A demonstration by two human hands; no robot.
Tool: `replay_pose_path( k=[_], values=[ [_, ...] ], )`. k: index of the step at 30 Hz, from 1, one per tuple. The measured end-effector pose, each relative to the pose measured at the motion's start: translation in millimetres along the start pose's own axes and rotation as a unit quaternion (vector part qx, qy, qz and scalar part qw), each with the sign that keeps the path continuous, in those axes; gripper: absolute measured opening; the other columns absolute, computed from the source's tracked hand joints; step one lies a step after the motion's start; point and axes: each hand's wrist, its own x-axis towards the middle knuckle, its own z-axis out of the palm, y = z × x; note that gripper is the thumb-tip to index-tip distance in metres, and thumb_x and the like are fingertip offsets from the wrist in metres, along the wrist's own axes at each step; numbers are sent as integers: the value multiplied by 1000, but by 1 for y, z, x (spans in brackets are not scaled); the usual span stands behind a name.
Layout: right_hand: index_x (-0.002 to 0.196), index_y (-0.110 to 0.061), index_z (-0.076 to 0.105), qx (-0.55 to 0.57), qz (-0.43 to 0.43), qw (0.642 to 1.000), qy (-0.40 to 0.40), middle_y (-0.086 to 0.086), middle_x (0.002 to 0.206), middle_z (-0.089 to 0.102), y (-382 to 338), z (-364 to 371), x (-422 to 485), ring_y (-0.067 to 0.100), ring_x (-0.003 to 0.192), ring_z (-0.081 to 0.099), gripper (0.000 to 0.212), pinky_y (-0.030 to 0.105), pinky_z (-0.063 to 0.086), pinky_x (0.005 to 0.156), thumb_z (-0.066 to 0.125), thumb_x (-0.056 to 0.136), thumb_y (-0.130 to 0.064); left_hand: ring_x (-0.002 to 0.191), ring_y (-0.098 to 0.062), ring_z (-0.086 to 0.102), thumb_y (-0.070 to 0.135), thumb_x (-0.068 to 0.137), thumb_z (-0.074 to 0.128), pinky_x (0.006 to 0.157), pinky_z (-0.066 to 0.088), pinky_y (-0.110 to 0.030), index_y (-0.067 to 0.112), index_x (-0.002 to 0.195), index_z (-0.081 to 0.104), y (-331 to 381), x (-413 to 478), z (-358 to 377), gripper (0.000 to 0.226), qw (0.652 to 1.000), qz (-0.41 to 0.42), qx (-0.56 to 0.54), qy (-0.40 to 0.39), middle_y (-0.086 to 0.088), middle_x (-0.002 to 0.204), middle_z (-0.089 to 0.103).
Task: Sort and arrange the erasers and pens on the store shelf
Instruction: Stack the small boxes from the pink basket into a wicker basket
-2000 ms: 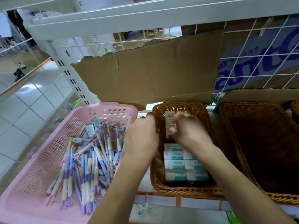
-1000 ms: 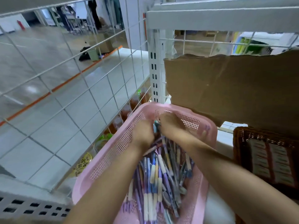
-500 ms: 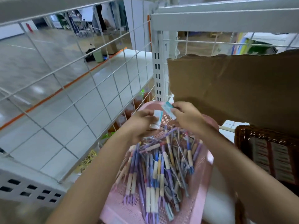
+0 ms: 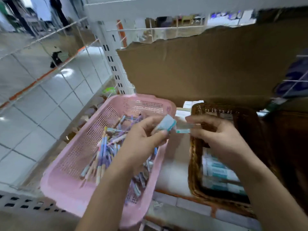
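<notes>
Nearest, at 7 o'clock, the pink basket (image 4: 66,180) sits on the shelf w/ a loose heap of pens (image 4: 103,155) in it. At 4 o'clock, just beside it, the wicker basket (image 4: 193,165) holds rows of packed erasers (image 4: 220,174).

Mid-frame, above the gap btwn the two baskets, both hands are raised. The left hand (image 4: 141,140) pinches a teal-and-white eraser (image 4: 166,124) by its lower end, btwn thumb and curled fingers. At 3 o'clock of it, the right hand (image 4: 221,142) pinches a second eraser (image 4: 184,128) btwn thumb and forefinger, other fingers curled under. The frame is blurred, so whether the two erasers touch cannot be told.

Handling, as a judgement: each eraser is prob. light, a small firm block w/ slight give, and not fragile. The sleeve looks smooth and may slip off the rubber if tugged by one end. Best hold is across the long flat sides, over the sleeve, which also lets it be laid flush w/ the rows. The pens are light, stiff and round, so apt to roll and tangle; best taken mid-barrel.

Farther back, a torn cardboard sheet (image 4: 200,69) stands at 1 o'clock, w/ a white slotted upright (image 4: 112,62) at 11 o'clock.
</notes>
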Motion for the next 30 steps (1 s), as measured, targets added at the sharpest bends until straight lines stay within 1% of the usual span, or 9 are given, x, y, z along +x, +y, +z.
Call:
replay_pose_path(
  k=[4, 7, 10, 12, 16, 21, 25, 28, 30],
  values=[
    [93, -18, 74, 13, -3, 999, 49, -1, 99, 72, 10, -31, -30, 18, 98, 67, 26, 35, 53, 87, 75, 73, -3, 69, -7, 61, 3, 89, 60, 69, 49, -20, 27, 89, 72, -12, -8, 30, 26, 998, 25, 65, -2, 6, 76, 67],
    [102, -15, 70, 38, 28, 997, 64, 2, 100, 72, 15, -48, -48, 17, 91, 70, 27, 33, 58, 77, 67, 80, 0, 67, -5, 57, 13, 95, 51, 65, 46, -14, 22, 91, 71, -15, -16, 52, 22, 999, -8, 42, -18, 1, 72, 63],
    [106, -17, 66, 66, 60, 993, 82, 0, 95, 74, 20, -57, -62, 17, 86, 71, 19, 28, 58, 69, 60, 89, -15, 89, -13, 67, 14, 96, 50, 79, 53, -26, 14, 106, 70, -21, -20, 66, 22, 998, -36, 36, -38, -1, 95, 72],
    [105, -21, 65, 80, 81, 987, 116, -1, 91, 74, 26, -62, -67, 17, 85, 71, 17, 26, 58, 67, 52, 93, -24, 98, -14, 67, 11, 93, 56, 79, 54, -26, 15, 114, 67, -24, -20, 72, 24, 998, -41, 30, -26, 0, 105, 71],
    [116, -23, 62, 127, 118, 977, 124, -1, 104, 70, 30, -68, -74, 18, 92, 70, 27, 37, 58, 75, 43, 97, -25, 88, -7, 69, 6, 89, 61, 67, 51, -14, 17, 114, 65, -23, -24, 85, 27, 998, -53, 9, -28, 0, 101, 71],
    [114, -39, 54, -74, 83, 990, 90, -16, 107, 60, 29, -75, -84, 5, 100, 62, 36, 24, 55, 80, 61, 89, -14, 92, -12, 69, 3, 88, 61, 69, 55, -21, 29, 111, 62, -26, -25, 93, 34, 995, -89, 4, -53, 1, 107, 68],
    [108, -34, 47, -290, 49, 949, 113, -16, 107, 52, 32, -79, -87, 2, 104, 49, 42, 13, 44, 81, 71, 80, -15, 96, -11, 67, 4, 92, 56, 76, 57, -26, 31, 109, 64, -30, -25, 91, 32, 991, -77, 77, -83, 4, 111, 67],
    [107, -33, 52, -375, 17, 924, 68, -15, 107, 47, 33, -79, -92, 0, 103, 46, 35, 1, 41, 70, 67, 82, -13, 99, -8, 65, 12, 92, 58, 82, 57, -34, 34, 111, 64, -33, -27, 89, 29, 976, -63, 173, -117, 9, 112, 66],
    [114, -30, 56, -406, 6, 913, 42, -17, 111, 45, 33, -80, -95, -2, 105, 43, 36, -1, 39, 75, 64, 84, -12, 104, -7, 62, 18, 88, 64, 84, 57, -32, 34, 116, 63, -35, -29, 88, 33, 958, -46, 242, -147, 12, 117, 63]
  ],
)
